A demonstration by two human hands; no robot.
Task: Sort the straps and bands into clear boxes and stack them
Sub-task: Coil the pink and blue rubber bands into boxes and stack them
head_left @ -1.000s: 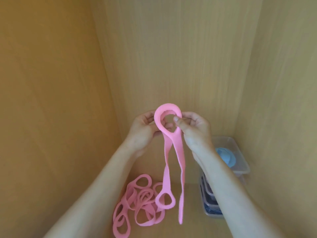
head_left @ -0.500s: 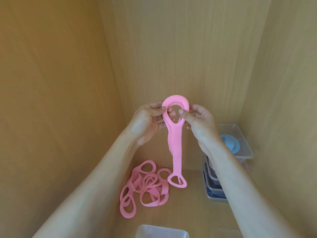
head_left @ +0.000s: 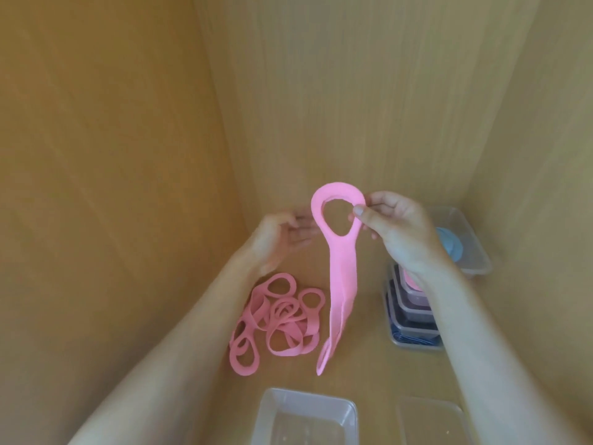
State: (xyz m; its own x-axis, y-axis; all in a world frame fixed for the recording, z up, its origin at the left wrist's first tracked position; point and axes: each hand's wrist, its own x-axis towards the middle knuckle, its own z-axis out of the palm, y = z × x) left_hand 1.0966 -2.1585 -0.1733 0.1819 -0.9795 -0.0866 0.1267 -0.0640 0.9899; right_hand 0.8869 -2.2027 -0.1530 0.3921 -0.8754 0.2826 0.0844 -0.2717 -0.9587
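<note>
Clear box waits open at the bottom middle, nearest me. Past it, left of middle, the pile of pink straps lies tangled. One long pink strap hangs in the middle, pinched at its top loop by my right hand. My left hand holds nothing, fingers loose, just beside it. I think the floppy tail could catch the pile, or flop over the box's edge.

Noted bare: left forearm, right forearm, left hand, right hand. The right thumbnail is seen cut short.
</note>
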